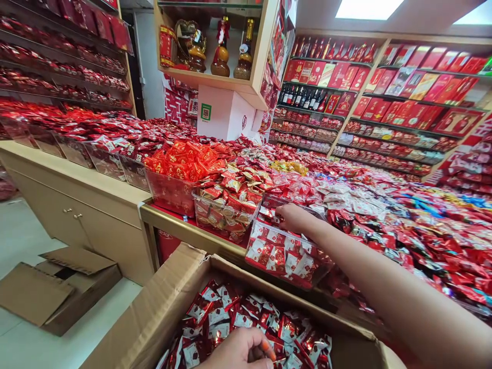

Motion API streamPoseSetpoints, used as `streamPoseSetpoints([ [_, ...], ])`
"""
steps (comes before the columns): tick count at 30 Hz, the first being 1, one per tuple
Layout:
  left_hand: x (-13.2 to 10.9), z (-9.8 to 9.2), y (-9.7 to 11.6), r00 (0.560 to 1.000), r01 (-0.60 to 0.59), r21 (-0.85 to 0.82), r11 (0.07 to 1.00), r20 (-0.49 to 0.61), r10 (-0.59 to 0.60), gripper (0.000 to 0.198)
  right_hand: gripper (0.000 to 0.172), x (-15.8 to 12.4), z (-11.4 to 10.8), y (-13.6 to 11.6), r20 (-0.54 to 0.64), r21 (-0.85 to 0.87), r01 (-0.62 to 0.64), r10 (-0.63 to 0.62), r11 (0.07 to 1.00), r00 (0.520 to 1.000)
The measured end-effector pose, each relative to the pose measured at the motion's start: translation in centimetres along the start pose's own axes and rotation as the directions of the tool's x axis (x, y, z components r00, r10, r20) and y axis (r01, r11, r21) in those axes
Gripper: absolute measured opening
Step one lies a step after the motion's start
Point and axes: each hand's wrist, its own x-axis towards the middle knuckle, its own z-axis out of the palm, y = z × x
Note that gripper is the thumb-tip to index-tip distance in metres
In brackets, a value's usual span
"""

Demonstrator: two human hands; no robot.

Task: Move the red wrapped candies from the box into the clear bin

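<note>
My left hand [244, 349] is low in an open cardboard box [134, 312], among small red-and-white wrapped candies [219, 315]. Its fingers are curled in, and what they hold, if anything, I cannot make out. Farther forward, my right hand [295, 218] reaches over the rim of a clear plastic bin [282, 233], which contains similar red-and-white packets [274, 256]. The fingers of that hand are bent together down at the packets inside. Their tips are partly hidden, so I cannot see what is between them.
Left of that bin stand a bin of red-and-gold packets [226, 218] and one of bright red packets [184, 164]. Mixed sweets [384, 215] spread to the right. A display cabinet [215, 82] rises behind. Another cardboard box [61, 292] lies on the floor at left.
</note>
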Motion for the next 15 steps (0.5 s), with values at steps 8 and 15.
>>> streamPoseSetpoints([
  [8, 0.3, 0.3, -0.9, 0.999, -0.013, 0.03, 0.999, 0.043, 0.011, 0.023, 0.027, -0.1, -0.2, 1.0, 0.005, 0.029, -0.124, 0.124, 0.992, 0.992],
  [15, 0.2, -0.1, -1.9, 0.999, -0.027, 0.326, 0.945, 0.025, 0.02, 0.025, 0.023, -1.0, -0.5, 1.7, 0.129, -0.001, -0.325, 0.323, 0.946, 0.938],
])
